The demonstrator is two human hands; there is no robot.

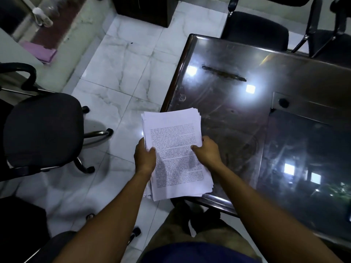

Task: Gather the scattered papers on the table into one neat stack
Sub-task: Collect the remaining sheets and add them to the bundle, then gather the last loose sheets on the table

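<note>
We hold the stack of papers [173,154] between our 2 hands: the left hand [145,158] grips its left edge, the right hand [207,151] its right edge. The stack hangs over the near left corner of the tabletop [237,103], partly above the floor [121,73]. To our left on the floor stands 1 office chair [43,130]. Behind the tabletop's far edge are 2 more chairs [256,29], side by side. A cabinet [144,10] stands on the floor farther back, left of them.
</note>
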